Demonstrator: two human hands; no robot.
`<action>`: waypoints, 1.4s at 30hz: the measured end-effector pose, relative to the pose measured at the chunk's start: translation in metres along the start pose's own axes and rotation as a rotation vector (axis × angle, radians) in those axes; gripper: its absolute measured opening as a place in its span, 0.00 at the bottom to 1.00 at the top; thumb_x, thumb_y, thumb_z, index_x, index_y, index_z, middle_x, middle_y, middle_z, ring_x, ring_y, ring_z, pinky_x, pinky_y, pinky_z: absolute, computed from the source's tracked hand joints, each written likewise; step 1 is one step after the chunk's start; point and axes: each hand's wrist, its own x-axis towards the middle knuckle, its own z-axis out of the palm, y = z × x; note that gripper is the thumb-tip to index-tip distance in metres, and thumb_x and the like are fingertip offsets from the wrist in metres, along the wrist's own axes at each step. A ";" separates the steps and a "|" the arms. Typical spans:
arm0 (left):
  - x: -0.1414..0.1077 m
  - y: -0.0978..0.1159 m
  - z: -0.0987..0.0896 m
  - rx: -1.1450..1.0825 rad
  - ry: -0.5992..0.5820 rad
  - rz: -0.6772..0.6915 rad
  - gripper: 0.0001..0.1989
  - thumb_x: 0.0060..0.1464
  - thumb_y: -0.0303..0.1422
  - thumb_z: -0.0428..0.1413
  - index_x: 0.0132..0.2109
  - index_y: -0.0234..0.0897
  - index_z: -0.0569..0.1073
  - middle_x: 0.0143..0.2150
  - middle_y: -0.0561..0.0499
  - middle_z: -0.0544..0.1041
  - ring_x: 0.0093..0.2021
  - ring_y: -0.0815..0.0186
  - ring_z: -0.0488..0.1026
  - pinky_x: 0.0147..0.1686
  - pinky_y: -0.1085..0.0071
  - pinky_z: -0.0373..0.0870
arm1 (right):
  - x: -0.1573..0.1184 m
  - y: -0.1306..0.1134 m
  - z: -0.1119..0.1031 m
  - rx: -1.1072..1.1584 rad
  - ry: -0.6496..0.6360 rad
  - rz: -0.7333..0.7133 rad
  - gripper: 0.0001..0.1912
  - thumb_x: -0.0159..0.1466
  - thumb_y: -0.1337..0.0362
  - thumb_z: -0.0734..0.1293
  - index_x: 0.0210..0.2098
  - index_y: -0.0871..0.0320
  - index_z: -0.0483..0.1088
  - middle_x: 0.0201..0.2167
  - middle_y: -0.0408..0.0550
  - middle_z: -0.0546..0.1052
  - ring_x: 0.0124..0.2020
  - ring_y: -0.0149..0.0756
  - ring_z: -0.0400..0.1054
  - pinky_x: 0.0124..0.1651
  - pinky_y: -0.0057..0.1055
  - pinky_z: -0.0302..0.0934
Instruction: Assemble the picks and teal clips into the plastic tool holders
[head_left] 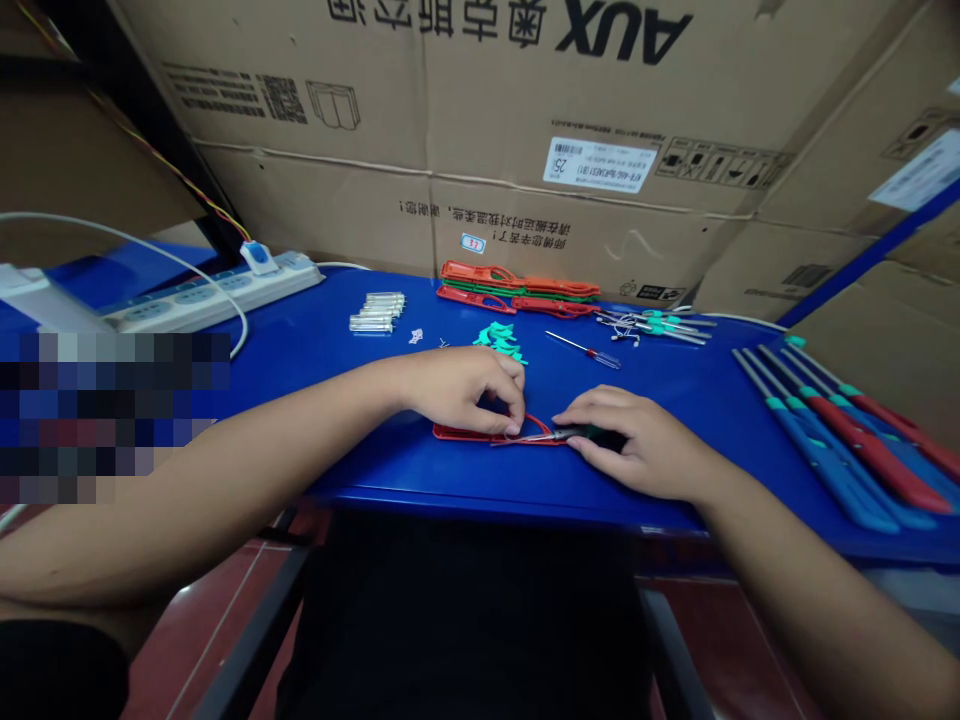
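A red plastic handle shell (457,433) lies on the blue table in front of me, its loop end between my hands. My left hand (472,390) is closed over the shell, thumb and fingertips pinched together at its middle. Whatever sits in that pinch is too small to name. From the right, my right hand (630,438) grips a slim tool (546,436) with a metal tip and a dark handle. That tip reaches over the shell, close under my left fingertips. My right fingers hide most of the tool's handle.
Behind my hands lie green plastic pieces (499,340), a screwdriver (585,350), clear cylinders (377,312), stacked red, orange and green shells (517,288) and metal rods with wires (660,325). Long-necked lighters (840,430) lie right. A power strip (217,292) stands left; cardboard boxes (480,130) wall the back.
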 end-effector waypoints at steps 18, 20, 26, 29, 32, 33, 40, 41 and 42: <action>0.017 -0.005 0.034 -0.117 0.158 -0.052 0.08 0.55 0.35 0.63 0.41 0.37 0.82 0.34 0.50 0.76 0.32 0.71 0.72 0.34 0.75 0.68 | 0.002 -0.004 0.005 0.133 0.003 0.090 0.13 0.67 0.66 0.65 0.46 0.51 0.80 0.37 0.47 0.79 0.37 0.33 0.73 0.43 0.32 0.66; 0.017 -0.005 0.034 -0.117 0.162 -0.045 0.08 0.55 0.35 0.63 0.41 0.37 0.82 0.34 0.50 0.76 0.32 0.71 0.72 0.34 0.75 0.68 | 0.003 -0.005 0.004 0.170 -0.015 0.164 0.12 0.66 0.64 0.66 0.45 0.51 0.81 0.35 0.46 0.79 0.35 0.32 0.73 0.40 0.30 0.66; 0.015 -0.004 0.033 -0.110 0.156 -0.027 0.08 0.57 0.31 0.59 0.42 0.36 0.82 0.36 0.48 0.78 0.33 0.70 0.73 0.34 0.74 0.69 | 0.009 0.000 -0.001 0.158 -0.092 0.311 0.10 0.63 0.62 0.70 0.43 0.49 0.82 0.32 0.44 0.78 0.33 0.31 0.72 0.37 0.28 0.64; 0.015 -0.004 0.033 -0.111 0.160 -0.030 0.09 0.57 0.29 0.58 0.42 0.36 0.82 0.36 0.48 0.78 0.33 0.70 0.73 0.35 0.74 0.69 | 0.011 0.001 -0.004 0.154 -0.137 0.339 0.09 0.63 0.62 0.70 0.42 0.48 0.82 0.31 0.43 0.78 0.31 0.31 0.71 0.35 0.28 0.63; 0.016 -0.004 0.034 -0.112 0.168 -0.021 0.08 0.57 0.30 0.58 0.42 0.36 0.81 0.36 0.48 0.78 0.33 0.70 0.74 0.35 0.73 0.69 | 0.010 -0.003 -0.006 0.103 -0.152 0.322 0.10 0.64 0.63 0.70 0.44 0.48 0.82 0.31 0.43 0.77 0.32 0.31 0.71 0.36 0.29 0.63; 0.016 -0.005 0.034 -0.116 0.171 -0.016 0.08 0.57 0.30 0.58 0.42 0.36 0.81 0.35 0.48 0.78 0.33 0.69 0.74 0.34 0.73 0.69 | 0.010 -0.005 -0.006 0.074 -0.144 0.309 0.11 0.65 0.63 0.69 0.45 0.48 0.81 0.31 0.43 0.77 0.32 0.32 0.71 0.37 0.30 0.63; 0.017 -0.008 0.037 -0.155 0.186 -0.021 0.07 0.56 0.30 0.60 0.41 0.36 0.81 0.34 0.49 0.77 0.33 0.71 0.73 0.33 0.76 0.68 | 0.005 -0.010 -0.003 0.019 -0.119 0.263 0.12 0.66 0.64 0.67 0.46 0.48 0.81 0.29 0.44 0.74 0.31 0.32 0.69 0.35 0.30 0.61; 0.017 -0.009 0.038 -0.161 0.185 -0.021 0.07 0.56 0.30 0.60 0.41 0.36 0.81 0.34 0.49 0.77 0.33 0.71 0.73 0.33 0.76 0.68 | 0.005 -0.010 -0.003 0.012 -0.128 0.265 0.12 0.66 0.64 0.67 0.47 0.48 0.81 0.29 0.44 0.74 0.32 0.32 0.69 0.34 0.30 0.61; 0.017 -0.009 0.038 -0.166 0.182 -0.022 0.07 0.56 0.30 0.60 0.41 0.36 0.81 0.35 0.49 0.77 0.33 0.70 0.73 0.33 0.76 0.68 | 0.005 -0.009 -0.003 0.004 -0.137 0.267 0.12 0.67 0.64 0.67 0.47 0.48 0.81 0.29 0.44 0.74 0.32 0.32 0.69 0.35 0.30 0.61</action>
